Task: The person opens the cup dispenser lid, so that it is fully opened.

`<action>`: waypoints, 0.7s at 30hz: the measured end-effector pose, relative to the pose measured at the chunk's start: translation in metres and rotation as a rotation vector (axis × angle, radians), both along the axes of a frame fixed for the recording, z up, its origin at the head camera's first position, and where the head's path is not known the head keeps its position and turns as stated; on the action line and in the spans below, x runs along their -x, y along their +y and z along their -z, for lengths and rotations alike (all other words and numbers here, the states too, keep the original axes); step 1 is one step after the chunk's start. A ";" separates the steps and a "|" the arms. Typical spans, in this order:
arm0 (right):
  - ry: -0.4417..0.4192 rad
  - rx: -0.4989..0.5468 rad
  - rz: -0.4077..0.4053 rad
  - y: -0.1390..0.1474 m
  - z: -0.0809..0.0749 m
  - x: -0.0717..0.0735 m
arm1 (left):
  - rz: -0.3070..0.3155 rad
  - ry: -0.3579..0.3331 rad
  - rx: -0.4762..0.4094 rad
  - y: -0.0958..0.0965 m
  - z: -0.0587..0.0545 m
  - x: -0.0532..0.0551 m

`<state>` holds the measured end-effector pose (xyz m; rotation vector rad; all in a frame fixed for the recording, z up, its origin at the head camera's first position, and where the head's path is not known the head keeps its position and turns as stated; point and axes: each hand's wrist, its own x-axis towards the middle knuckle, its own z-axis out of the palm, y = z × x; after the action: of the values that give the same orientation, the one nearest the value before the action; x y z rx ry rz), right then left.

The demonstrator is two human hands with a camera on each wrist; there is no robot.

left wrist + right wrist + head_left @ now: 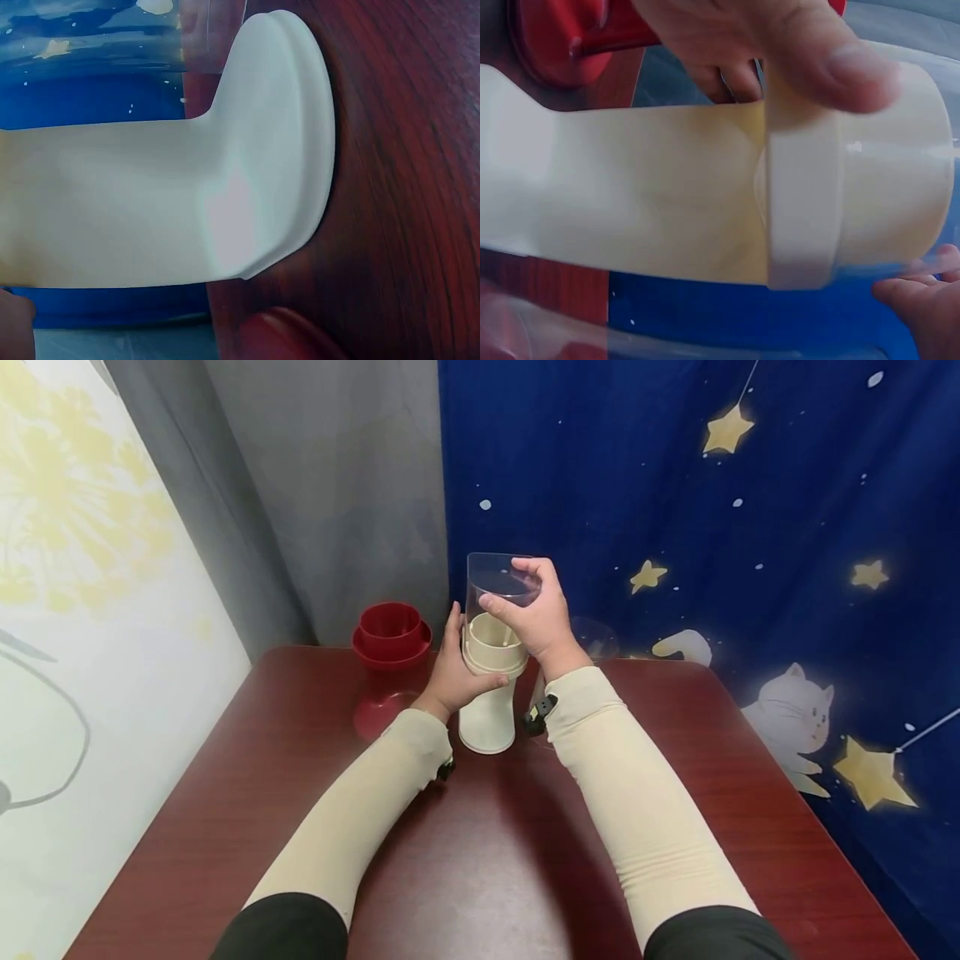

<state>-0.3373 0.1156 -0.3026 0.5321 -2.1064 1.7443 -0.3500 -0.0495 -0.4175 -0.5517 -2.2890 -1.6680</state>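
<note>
A cream stand (487, 722) is upright on a dark red worktop (450, 860) in front of me. My left hand (456, 677) grips it around the collar, thumb across the front. My right hand (546, 617) holds a clear plastic cup (487, 578) near its top; the cup's lower end surrounds the stand's neck. A red stand (392, 647) is near, to the left; a clear container (594, 639) is behind my right wrist

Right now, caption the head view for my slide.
Fingers grip a cream stand and a clear container beside a red stand.
</note>
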 end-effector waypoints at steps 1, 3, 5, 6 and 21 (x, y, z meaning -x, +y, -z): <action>0.006 0.012 0.003 0.000 0.001 0.000 | 0.002 0.001 -0.003 0.001 0.001 0.001; 0.013 0.039 0.004 -0.001 0.003 0.000 | 0.006 0.006 -0.007 0.002 0.001 0.002; 0.022 0.067 0.000 -0.003 0.005 0.000 | 0.007 0.014 -0.013 0.003 0.002 0.003; 0.026 0.077 -0.001 -0.004 0.006 0.000 | 0.007 0.018 -0.018 0.004 0.002 0.003; 0.066 0.121 -0.037 -0.007 0.016 0.007 | 0.000 0.055 0.024 0.002 -0.003 0.009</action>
<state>-0.3440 0.1085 -0.3183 0.5896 -1.9432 1.8349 -0.3588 -0.0477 -0.4148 -0.5959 -2.2730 -1.6067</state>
